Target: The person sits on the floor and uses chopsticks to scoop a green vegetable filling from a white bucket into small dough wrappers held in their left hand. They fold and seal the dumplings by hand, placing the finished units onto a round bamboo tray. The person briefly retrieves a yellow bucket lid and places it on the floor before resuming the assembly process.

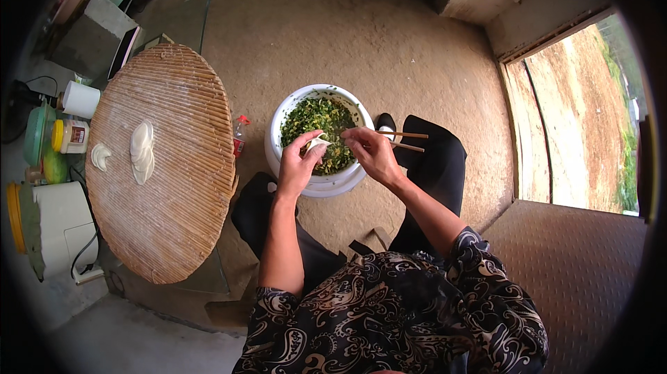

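Above a white basin [274,139] of chopped green and yellow filling [307,113], my left hand [299,160] holds a folded dough wrapper [319,142] between thumb and fingers. Close by on the right, my right hand [372,155] grips a pair of chopsticks [409,135], whose rear ends point right; their tips are hard to make out. On a round mat of plant stalks [182,181], dusted with flour, a stack of round dough wrappers [142,152] lies to my left. Beside the stack sits a small group of pale dough pieces, apparently a finished dumpling [100,157].
Between mat and basin stands a plastic bottle with a red cap [239,137]. Past the mat's left edge are a white cup [82,99], a yellow-lidded jar [70,137] and a white appliance [68,223]. My knees flank the basin. A doorway opens at right.
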The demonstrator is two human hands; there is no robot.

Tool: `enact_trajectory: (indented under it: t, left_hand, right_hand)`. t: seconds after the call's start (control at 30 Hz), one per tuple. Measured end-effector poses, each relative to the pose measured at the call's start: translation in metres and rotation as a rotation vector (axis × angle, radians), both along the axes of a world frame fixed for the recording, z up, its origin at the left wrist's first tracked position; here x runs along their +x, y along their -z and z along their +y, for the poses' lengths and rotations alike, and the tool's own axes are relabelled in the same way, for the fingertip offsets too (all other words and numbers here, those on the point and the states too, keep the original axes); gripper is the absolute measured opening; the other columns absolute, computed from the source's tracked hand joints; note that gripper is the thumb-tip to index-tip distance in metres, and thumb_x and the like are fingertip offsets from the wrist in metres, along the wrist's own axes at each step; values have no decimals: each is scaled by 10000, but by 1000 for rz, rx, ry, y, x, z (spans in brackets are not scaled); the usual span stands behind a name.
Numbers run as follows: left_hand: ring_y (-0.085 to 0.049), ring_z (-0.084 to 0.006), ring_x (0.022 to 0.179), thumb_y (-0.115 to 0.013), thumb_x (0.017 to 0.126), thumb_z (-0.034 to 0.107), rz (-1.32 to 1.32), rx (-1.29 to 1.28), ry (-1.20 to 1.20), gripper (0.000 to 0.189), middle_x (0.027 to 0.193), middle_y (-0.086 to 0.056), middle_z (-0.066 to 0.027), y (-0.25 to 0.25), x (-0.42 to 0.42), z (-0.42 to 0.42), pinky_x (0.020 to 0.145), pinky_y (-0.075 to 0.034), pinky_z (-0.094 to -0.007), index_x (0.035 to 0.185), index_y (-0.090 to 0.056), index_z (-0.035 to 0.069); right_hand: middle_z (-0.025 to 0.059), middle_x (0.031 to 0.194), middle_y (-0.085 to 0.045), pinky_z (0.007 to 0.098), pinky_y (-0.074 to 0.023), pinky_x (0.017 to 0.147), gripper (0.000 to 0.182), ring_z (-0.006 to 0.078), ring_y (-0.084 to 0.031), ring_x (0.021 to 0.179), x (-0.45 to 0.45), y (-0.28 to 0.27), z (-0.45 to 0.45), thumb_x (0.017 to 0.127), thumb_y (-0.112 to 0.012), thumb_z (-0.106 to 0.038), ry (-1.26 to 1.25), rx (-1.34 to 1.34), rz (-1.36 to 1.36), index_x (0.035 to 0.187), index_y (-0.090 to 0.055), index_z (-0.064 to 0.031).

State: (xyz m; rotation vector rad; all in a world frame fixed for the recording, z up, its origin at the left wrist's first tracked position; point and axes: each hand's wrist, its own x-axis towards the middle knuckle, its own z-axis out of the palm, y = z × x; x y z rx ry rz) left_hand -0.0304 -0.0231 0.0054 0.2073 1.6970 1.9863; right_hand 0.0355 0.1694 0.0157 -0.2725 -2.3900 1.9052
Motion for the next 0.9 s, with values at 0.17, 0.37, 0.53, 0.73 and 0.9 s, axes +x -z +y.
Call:
enact_trajectory:
  t: [0.17,0.37,0.53,0.73,0.9]
  left_hand:
    - [-540,-60,756,-677,941,108,-125,175,15,366,940,-639,-8,-4,1,-1,701,-476,-211,1267,-597,-39]
    - [-542,-63,765,-684,940,120,-139,196,27,385,935,-632,-3,-5,0,-2,717,-476,-215,1280,-587,-33]
    - [-541,-61,765,-687,939,131,-121,165,37,395,930,-633,2,-5,0,-1,723,-474,-209,1285,-587,-32]
    - [-541,-58,770,-694,933,135,-120,152,28,396,933,-630,7,-6,1,-1,726,-472,-204,1280,-595,-29]
    - [-541,-57,771,-692,934,135,-114,151,41,399,932,-632,8,-8,1,1,728,-471,-202,1285,-593,-27]
  right_hand:
    - [31,876,-662,258,-490,682,236,83,-577,758,1,5,-3,960,-624,-108,1,-181,-120,1138,-645,46]
    - [23,904,-668,242,-497,689,230,75,-582,771,5,3,-16,960,-640,-109,58,-323,-72,1140,-647,33]
    - [46,960,-670,252,-524,773,200,99,-627,854,4,2,-24,951,-652,-76,69,-251,-40,1117,-658,34]
    - [47,969,-649,250,-517,745,191,95,-626,853,5,-5,-22,947,-654,-73,101,-233,9,1109,-664,29]
    - [42,927,-626,250,-505,699,183,88,-611,804,6,1,-24,942,-662,-78,67,-91,94,1092,-668,25]
